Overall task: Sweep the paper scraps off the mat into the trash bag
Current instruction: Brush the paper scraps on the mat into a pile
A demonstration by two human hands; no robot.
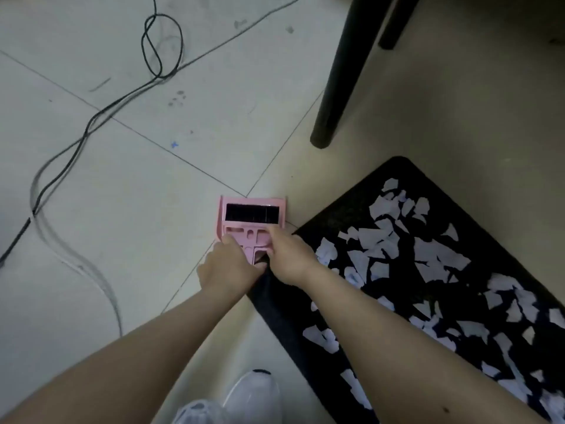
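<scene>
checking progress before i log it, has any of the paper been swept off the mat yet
No, the paper scraps lie scattered across the black mat, while both hands hold the pink brush set on the floor beside it.

Bare floor tiles (146, 191) lie open to the left and far side of the pink dustpan set (252, 220), crossed only by a looping black cable (91, 120) well to the left. On the right, the black mat (397, 240) touches the set's near right corner, and its top is crowded with paper scraps (434, 258). Two black furniture legs (339, 87) stand beyond the mat's far corner, closing the far right. Both hands, left hand (227, 264) and right hand (290, 255), already fill the near side of the set, with a white shoe (247, 396) nearer still.
</scene>
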